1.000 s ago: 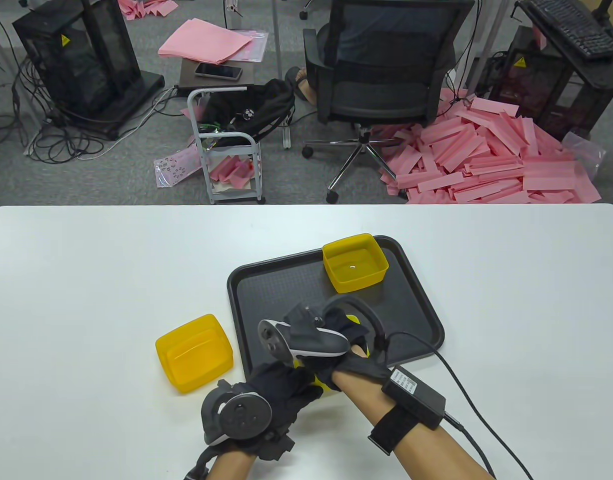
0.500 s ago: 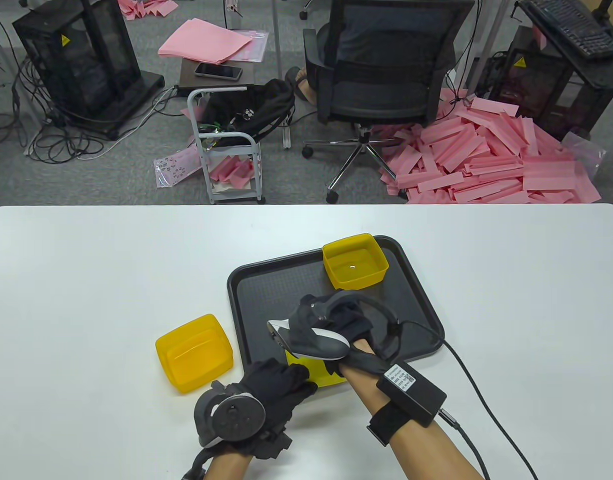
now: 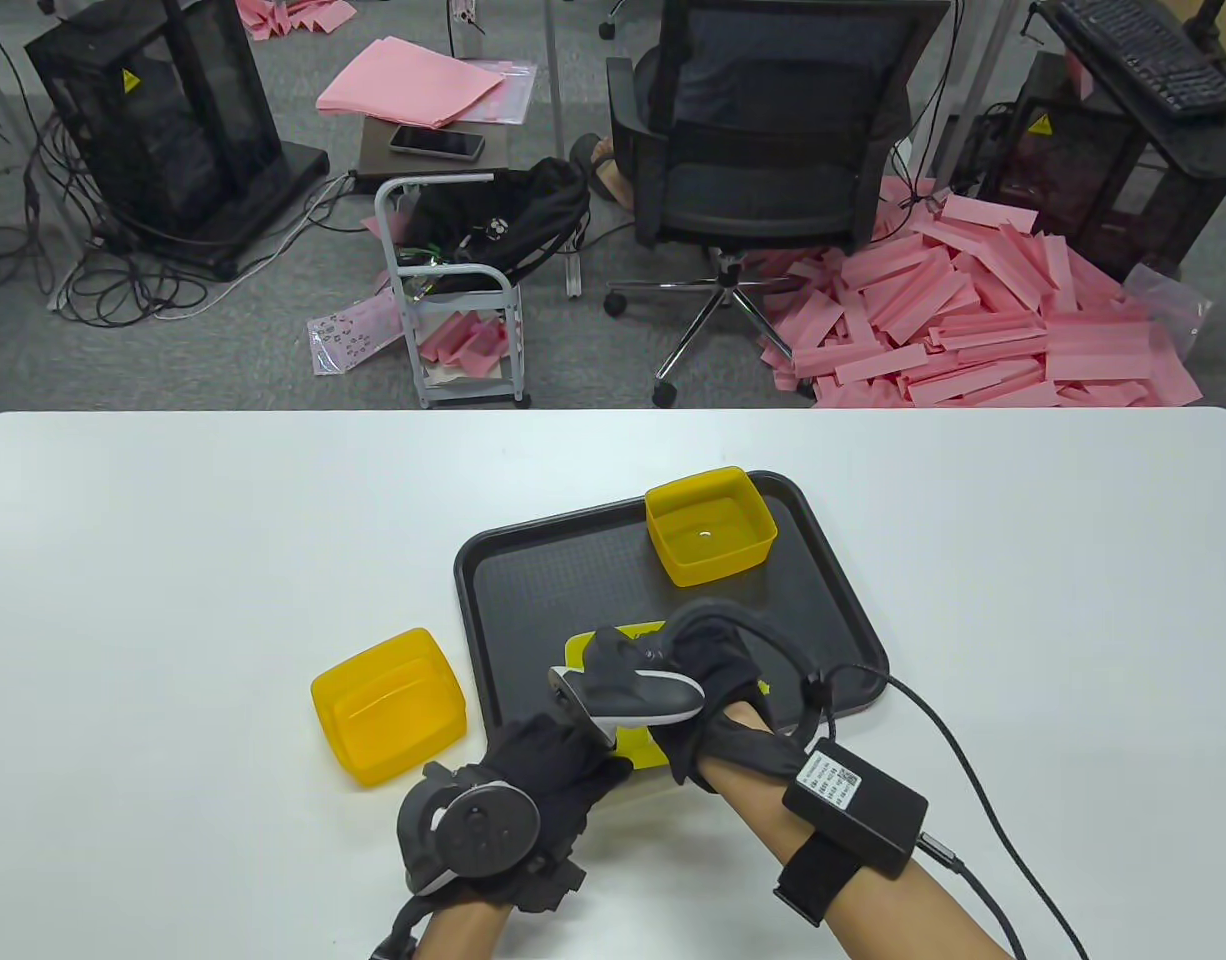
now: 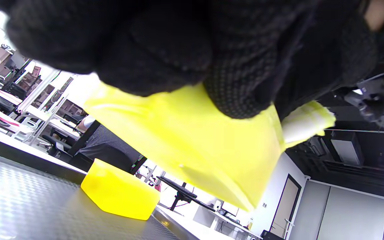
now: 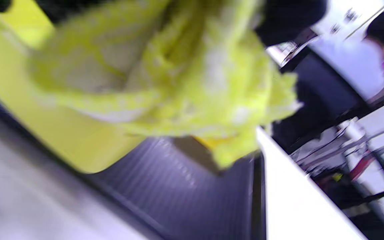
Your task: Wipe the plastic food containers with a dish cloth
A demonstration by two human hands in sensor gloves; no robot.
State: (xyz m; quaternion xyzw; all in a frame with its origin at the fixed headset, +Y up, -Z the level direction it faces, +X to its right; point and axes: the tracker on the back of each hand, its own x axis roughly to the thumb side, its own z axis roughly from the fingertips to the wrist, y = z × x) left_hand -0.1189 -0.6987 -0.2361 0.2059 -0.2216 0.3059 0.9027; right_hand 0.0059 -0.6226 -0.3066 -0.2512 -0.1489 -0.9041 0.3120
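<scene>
A lime-yellow plastic container (image 3: 614, 640) is tilted over the front edge of the black tray (image 3: 533, 580). My left hand (image 3: 558, 765) grips its near side; the left wrist view shows my fingers (image 4: 238, 73) over the container's wall (image 4: 185, 140). My right hand (image 3: 718, 680) holds a bunched yellow-green dish cloth (image 5: 178, 73) against the container (image 5: 45, 110). The cloth also shows in the left wrist view (image 4: 307, 121). Most of the container is hidden under my hands in the table view.
An orange-yellow container (image 3: 711, 525) stands at the tray's far right corner and also shows in the left wrist view (image 4: 120, 192). Another orange-yellow container (image 3: 388, 705) stands on the white table (image 3: 173, 560) left of the tray. A cable (image 3: 973, 740) trails from my right wrist.
My right hand with the cloth has slid to the right and towards me across the container. The container's far rim now shows beyond the hand. My left hand has barely moved.
</scene>
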